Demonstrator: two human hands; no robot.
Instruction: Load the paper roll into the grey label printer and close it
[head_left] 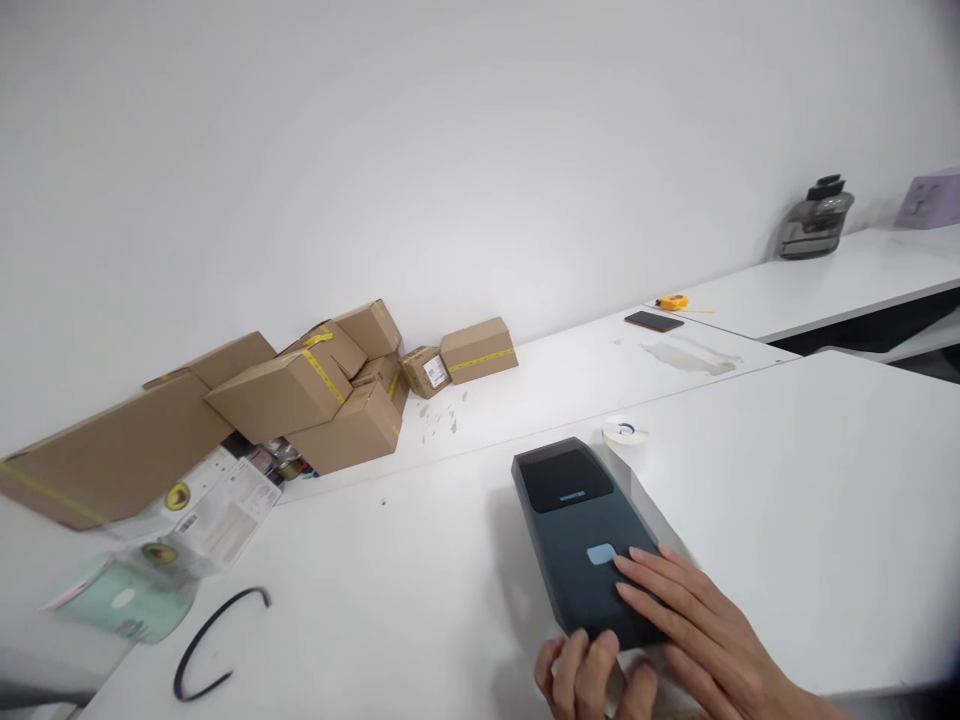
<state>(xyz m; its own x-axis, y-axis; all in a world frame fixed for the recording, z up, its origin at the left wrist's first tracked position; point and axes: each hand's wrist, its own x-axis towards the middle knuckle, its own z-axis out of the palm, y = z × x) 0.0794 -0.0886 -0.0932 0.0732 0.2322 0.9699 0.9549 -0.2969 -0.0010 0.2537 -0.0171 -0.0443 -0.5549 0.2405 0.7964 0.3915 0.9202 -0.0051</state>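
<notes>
A long dark blue-grey box [570, 525] with a black panel at its far end and a light-blue rounded square on top lies tilted across the white table. My right hand [701, 625] rests on its right near side, fingers stretched out flat over the top. At the near end of the box, my left hand [589, 675] has its fingers curled against the edge; the thumb side is partly cut off by the frame. Just beyond the box lies a white roll of tape [624, 434]. Between the hands, the underside of the box is hidden.
Several cardboard boxes [277, 395] are piled against the wall at left. Plastic pouches [124, 600] and a black curved band [199, 640] lie at front left. Farther right are a dark phone [654, 321], yellow tape measure [673, 302], grey jug [814, 225] and purple box [931, 200].
</notes>
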